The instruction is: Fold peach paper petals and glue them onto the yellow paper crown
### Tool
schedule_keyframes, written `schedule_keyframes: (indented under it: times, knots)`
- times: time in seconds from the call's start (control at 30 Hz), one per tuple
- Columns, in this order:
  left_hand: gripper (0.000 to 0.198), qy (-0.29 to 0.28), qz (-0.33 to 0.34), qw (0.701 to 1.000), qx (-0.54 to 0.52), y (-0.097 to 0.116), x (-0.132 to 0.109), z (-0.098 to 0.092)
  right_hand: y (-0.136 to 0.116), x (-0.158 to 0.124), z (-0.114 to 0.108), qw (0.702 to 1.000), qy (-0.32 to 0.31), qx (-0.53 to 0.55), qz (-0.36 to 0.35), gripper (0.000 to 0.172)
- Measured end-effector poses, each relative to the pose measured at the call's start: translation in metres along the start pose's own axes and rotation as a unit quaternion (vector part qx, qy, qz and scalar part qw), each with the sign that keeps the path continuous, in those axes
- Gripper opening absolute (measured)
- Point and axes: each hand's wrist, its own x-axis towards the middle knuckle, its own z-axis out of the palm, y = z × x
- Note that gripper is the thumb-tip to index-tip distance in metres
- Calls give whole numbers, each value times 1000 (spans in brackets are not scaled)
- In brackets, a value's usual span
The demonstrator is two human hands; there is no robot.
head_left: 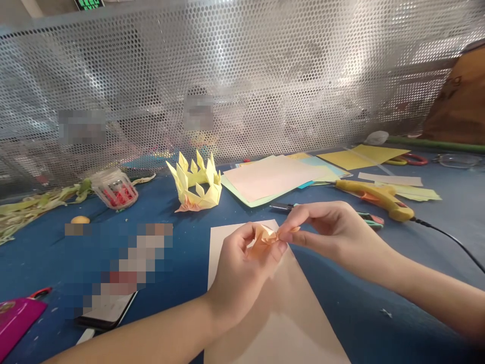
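Both my hands pinch a small folded piece of orange paper (265, 238) above a pale sheet of paper (276, 313) lying on the blue table (364, 303). My left hand (240, 273) grips the piece from below and the left, fingers curled around it. My right hand (329, 230) pinches its right tip between thumb and forefinger. A yellow folded paper crown (197, 183) with an orange base stands behind them on the table.
A stack of coloured paper sheets (276, 177) lies behind, with a yellow glue gun (375, 196) and its cable to the right. Scissors (411, 160) lie far right. A clear jar (114, 188) lies left; a phone (109, 313) and pink object (17, 316) near left. Perforated metal screen (242, 76) closes the back.
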Motion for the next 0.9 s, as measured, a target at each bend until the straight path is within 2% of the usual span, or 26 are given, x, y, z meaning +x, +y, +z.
schedule_keyframes:
  times: [0.13,0.33,0.53,0.63,0.8,0.9]
  knots:
    - [22,8,11,1000,-24,-1,2,0,2,-1,0,998,8,-46,-45,15]
    - [29,15,18,1000,9,-2,1,-1,1,-1,1,998,14,-52,-41,20]
    - [26,16,0,1000,-13,-7,2,-3,5,-1,0,996,-5,-44,-71,14]
    - [26,7,-21,1000,-16,-7,6,-3,9,0,-2,988,-26,-91,-123,11]
    - [20,-4,-62,998,-28,-4,10,-4,12,2,-5,946,-32,-189,-261,18]
    - [17,-6,-64,998,-10,-4,11,-4,12,1,-3,936,-22,-203,-288,20]
